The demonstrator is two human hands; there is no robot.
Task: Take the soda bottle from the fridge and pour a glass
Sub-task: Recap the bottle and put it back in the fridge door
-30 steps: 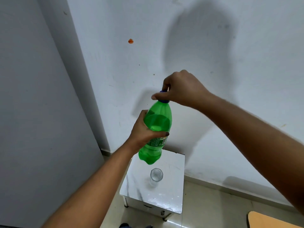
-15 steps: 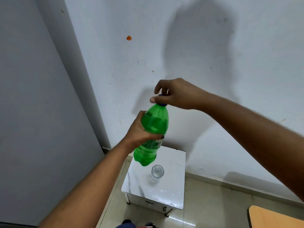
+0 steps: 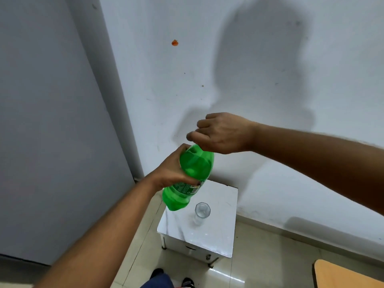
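My left hand point(image 3: 173, 170) grips a green soda bottle point(image 3: 192, 173) round its middle and holds it in the air, tilted with its top toward the right. My right hand point(image 3: 222, 133) is curled over the top of the bottle and hides the cap. Below the bottle, an empty clear glass point(image 3: 202, 212) stands upright on a small white marble-topped table point(image 3: 218, 235).
A grey fridge side point(image 3: 52, 121) fills the left of the view, and a white wall point(image 3: 270, 59) stands close behind the table. A wooden surface's corner point(image 3: 349, 275) shows at the bottom right. My shoes point(image 3: 158, 274) are on the tiled floor before the table.
The bottle has tilted further to the right and sunk a little. My right hand has turned at the top and now covers the cap fully.
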